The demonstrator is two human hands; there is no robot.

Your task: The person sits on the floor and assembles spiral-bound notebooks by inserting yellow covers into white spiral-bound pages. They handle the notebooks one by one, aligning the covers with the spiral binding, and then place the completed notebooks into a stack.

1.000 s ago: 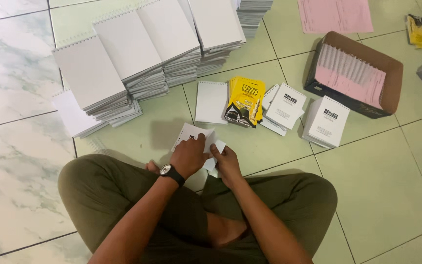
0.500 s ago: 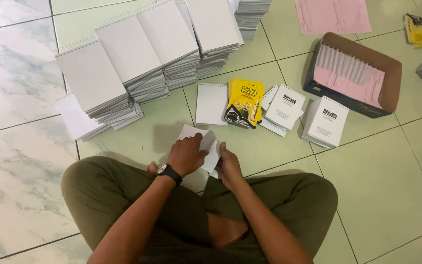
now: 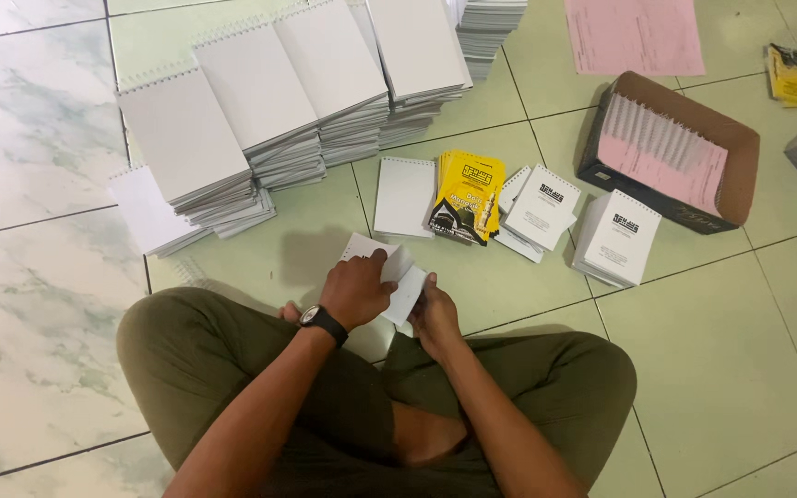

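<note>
**Both hands on a small white pad**

We sit cross-legged on the tiled floor [image 3: 39, 304]. Our left hand [image 3: 354, 293], a watch [image 3: 323, 321] on its wrist, curls its fingers over the white pad [image 3: 397, 275], which sits just above our knees. Our right hand [image 3: 434, 314] grips the pad's lower edge from beneath. Just ahead lie a blank pad [image 3: 404, 195], yellow booklets [image 3: 469, 195] and printed pads [image 3: 616, 236]. Tall stacks [image 3: 260, 111] stand beyond them, with a box [image 3: 675, 152] at the right.
</note>
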